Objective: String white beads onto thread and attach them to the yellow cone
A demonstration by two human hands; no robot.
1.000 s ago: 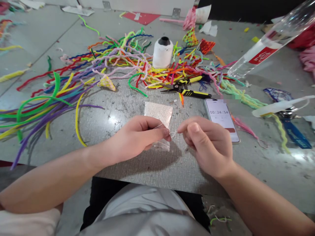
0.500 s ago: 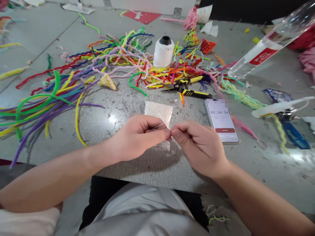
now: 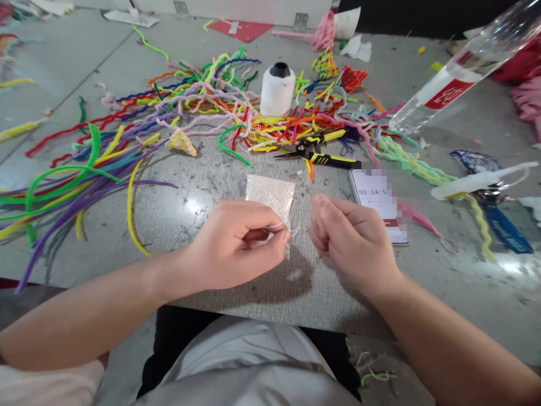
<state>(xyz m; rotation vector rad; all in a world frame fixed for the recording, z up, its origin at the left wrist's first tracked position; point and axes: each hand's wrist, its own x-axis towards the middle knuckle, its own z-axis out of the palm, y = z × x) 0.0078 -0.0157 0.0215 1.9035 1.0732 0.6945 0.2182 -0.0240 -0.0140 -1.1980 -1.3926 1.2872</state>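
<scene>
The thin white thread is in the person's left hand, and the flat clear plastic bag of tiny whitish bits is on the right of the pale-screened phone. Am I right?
Not quite: the clear plastic bag is on the left of the pale-screened phone, not the right, as the head view shows. The thin white thread is in the person's left hand, as you said.

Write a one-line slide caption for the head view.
The left hand pinches thin white thread by a small bag; the right hand hovers near a phone.
</scene>
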